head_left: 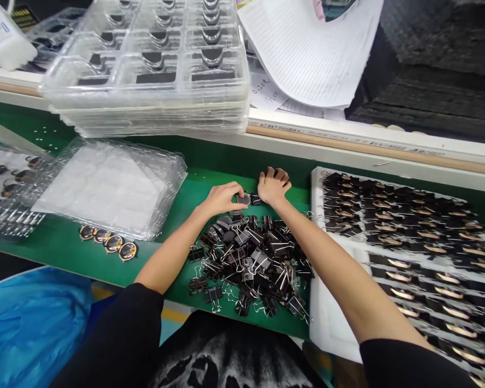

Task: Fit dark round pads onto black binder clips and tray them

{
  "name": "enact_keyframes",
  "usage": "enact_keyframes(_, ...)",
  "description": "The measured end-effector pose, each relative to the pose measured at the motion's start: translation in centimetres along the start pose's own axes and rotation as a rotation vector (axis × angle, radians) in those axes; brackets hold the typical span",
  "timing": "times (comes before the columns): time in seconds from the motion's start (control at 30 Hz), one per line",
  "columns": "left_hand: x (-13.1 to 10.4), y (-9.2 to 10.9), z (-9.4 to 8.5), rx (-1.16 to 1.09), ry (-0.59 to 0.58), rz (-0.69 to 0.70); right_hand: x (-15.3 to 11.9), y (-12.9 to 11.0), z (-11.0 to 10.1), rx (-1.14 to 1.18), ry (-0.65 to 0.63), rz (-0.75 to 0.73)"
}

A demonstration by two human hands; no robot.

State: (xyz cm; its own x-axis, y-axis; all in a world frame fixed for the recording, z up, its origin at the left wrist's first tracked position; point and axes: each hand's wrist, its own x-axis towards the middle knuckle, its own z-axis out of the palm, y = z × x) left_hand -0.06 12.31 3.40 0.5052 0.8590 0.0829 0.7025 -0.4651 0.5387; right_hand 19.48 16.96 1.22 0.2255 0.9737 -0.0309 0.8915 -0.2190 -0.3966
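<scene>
My left hand (pixel 225 198) pinches a dark round disc (pixel 243 200) between thumb and fingers, above the green tabletop (pixel 202 180). Just right of the disc is a black binder clip (pixel 256 200), beside the heel of my right hand (pixel 273 187). That hand has its fingers apart and slightly bent, pointing away from me, and I see nothing in them. Nearer to me, between my forearms, lies a heap of black binder clips (pixel 262 260) with silver wire handles. Several dark round discs (pixel 224 222) lie at the heap's far left edge.
A white foam tray (pixel 318 258) at right holds rows of black clips with gold-edged pieces. At left are clear plastic trays with a white sheet (pixel 105 183) and several gold-rimmed round pieces (pixel 113 244). Stacked clear trays (pixel 153 110) overhang the table from the shelf (pixel 291 134).
</scene>
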Motion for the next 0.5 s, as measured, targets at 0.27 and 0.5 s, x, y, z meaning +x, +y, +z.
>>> enact_keyframes(0.27, 0.18, 0.28, 0.25, -0.051, 0.054, 0.034, 0.71, 0.68, 0.97, -0.027, 0.019, -0.011)
enact_keyframes(0.5, 0.42, 0.20, 0.80, -0.022, 0.053, 0.087, 0.53, 0.62, 0.99, -0.025, 0.063, -0.026)
